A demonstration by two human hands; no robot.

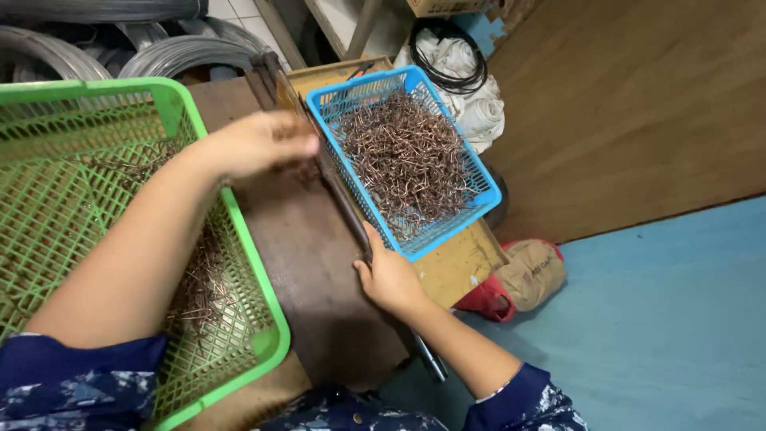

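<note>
We are looking down at a dark, worn wooden work board (303,263) with our two bare hands at work on it. Our left hand (259,144) is reaching forward over the far part of the board, fingers curled together and blurred; we cannot tell whether anything is pinched inside them. It is hovering just beside the long dark metal lever bar (339,191) that is running diagonally along the right edge of the board. Our right hand (389,278) is closing around the near stretch of that same bar, fingers wrapped over it and thumb pressing at its side, so the bar is lying directly under the right palm and stretching away towards the left hand.

Just to the right of the bar, touching its far side, a blue plastic lattice basket (479,209) is sitting on a yellowish wooden bench (463,263), heaped with small bent copper-brown wire pieces (407,156). To the left, under our left forearm, a green plastic lattice basket (263,335) is holding a thinner scatter of similar brown wire bits (199,291). Coils of grey steel wire (171,52) are lying beyond the green basket. A red and tan cloth bag (523,275) is resting on the blue floor (662,319) beside the bench.
</note>
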